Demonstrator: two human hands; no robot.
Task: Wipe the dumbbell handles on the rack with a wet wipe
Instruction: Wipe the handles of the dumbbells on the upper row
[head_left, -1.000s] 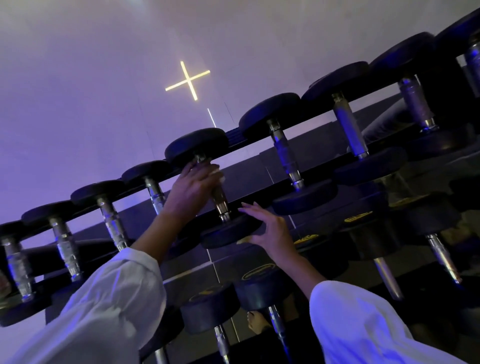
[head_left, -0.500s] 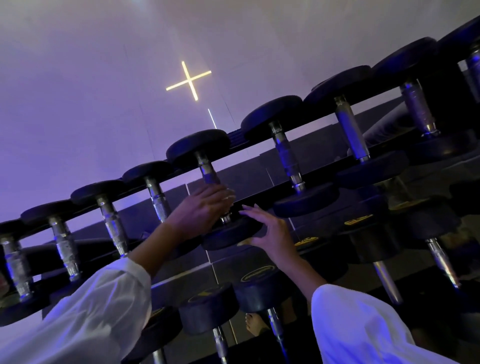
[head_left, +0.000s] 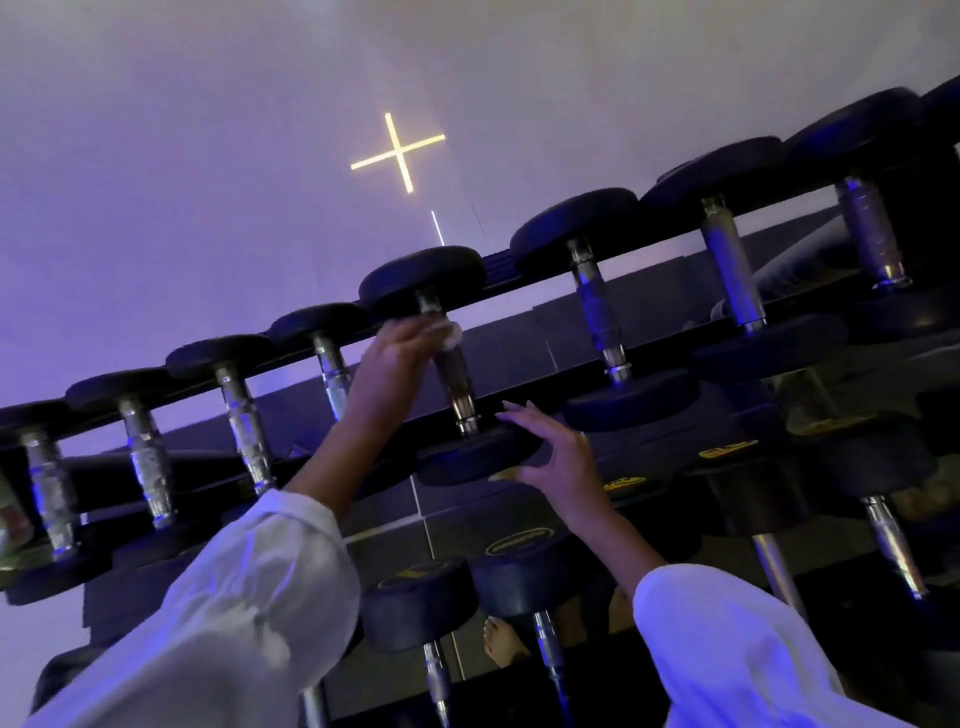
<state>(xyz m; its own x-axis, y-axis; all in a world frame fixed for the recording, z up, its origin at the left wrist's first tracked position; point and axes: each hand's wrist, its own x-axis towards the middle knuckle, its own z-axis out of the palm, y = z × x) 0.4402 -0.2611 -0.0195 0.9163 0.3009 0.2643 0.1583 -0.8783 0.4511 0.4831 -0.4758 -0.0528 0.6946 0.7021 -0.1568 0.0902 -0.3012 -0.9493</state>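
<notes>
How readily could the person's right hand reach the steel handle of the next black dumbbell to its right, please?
Probably yes: the right hand rests open on a black dumbbell head, holding nothing, and that steel handle stands bare beyond it.

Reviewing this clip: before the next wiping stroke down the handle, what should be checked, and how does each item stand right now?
1. Wet wipe in the left hand: ok, a pale wad shows at the fingertips.
2. Left hand on the dumbbell handle: ok, its fingers curl round the upper end.
3. Right hand steadying the near head: ok, straight fingers rest on it.
4. Path down the handle: ok, bare metal shows below the left hand down to the collar.
5. Wipe moist enough: cannot tell.
6. Neighbouring handles already wiped: cannot tell.
</notes>
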